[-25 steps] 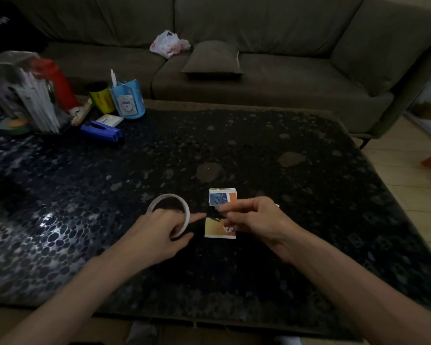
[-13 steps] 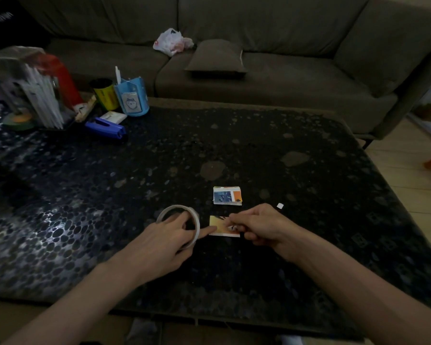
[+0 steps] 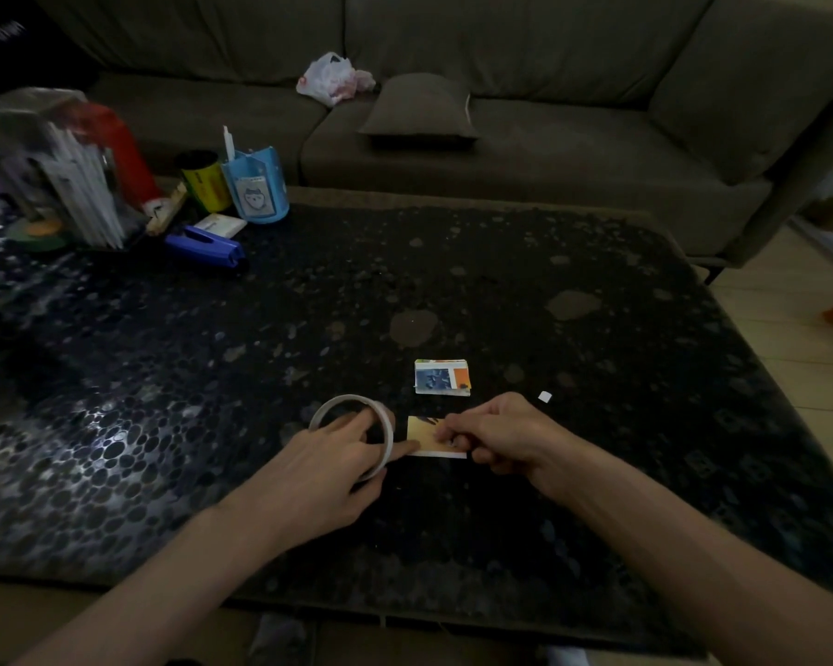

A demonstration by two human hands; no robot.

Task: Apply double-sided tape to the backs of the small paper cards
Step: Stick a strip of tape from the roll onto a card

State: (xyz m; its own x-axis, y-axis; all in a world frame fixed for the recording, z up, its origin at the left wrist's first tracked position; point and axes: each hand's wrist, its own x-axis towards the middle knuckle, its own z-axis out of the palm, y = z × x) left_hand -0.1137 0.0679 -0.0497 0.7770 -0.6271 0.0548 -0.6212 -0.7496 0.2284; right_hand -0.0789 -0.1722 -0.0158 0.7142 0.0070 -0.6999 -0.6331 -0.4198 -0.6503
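Against orange card (image 3: 426,437) edge, left hand (image 3: 323,466), tape (image 3: 388,432)

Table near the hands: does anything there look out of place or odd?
A tiny white scrap lies alone on the table, right of the blue card and just beyond the right hand, touching neither. It looks like a stray offcut, perhaps tape or liner. Nothing else there stands out.
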